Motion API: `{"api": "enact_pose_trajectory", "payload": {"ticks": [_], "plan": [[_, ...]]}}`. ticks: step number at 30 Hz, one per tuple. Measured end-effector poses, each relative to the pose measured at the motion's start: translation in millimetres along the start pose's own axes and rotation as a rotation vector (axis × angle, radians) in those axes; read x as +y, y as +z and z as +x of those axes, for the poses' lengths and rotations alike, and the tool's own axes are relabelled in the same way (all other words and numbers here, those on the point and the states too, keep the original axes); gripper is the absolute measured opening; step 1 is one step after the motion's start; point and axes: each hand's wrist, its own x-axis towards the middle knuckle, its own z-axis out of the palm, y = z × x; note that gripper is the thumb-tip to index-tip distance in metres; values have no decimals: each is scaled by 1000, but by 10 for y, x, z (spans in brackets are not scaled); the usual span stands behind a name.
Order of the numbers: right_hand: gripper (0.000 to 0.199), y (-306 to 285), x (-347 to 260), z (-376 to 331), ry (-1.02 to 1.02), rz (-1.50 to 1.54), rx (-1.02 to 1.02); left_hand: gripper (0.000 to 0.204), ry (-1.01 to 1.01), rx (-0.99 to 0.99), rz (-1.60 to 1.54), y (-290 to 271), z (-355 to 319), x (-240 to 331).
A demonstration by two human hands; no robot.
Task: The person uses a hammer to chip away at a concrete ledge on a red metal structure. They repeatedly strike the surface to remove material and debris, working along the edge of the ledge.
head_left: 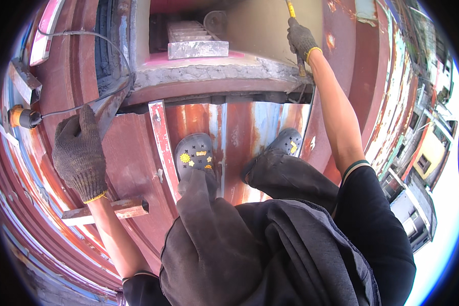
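My right hand [302,40], in a dark knit glove with a yellow cuff, is closed round a long tool. The tool's yellow shaft [290,8] sticks out above the fist, and its brownish lower end [301,69] reaches the right end of a rough concrete ledge [204,73]. My left hand [80,158], gloved alike, is held out at the left with curled fingers, beside a grey metal strip [112,104]. Whatever lies inside that grip is hidden. A thin grey cable [69,109] passes by its fingertips.
I stand on rusty corrugated roofing [229,153] in grey clogs [194,153]. A red-and-white metal bar [163,148] lies by my left foot; a short metal tube [107,211] is under my left forearm. An orange-and-black power tool [23,117] rests at far left. Beyond the ledge, an opening shows a ladder [198,49].
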Motion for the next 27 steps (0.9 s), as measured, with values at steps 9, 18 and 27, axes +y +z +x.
{"api": "enact_pose_trajectory", "payload": {"ticks": [9,18,27], "plan": [[43,-93,1358,-31,309,-75,-29,46,23,8,-2,-20,-26,69],[43,-395,260,174,-87,-9,35,41,31,20,-15,-28,2,27],[29,-131,1307,5,425,-325,-274,45,2,16,-7,-53,-3,57]]}}
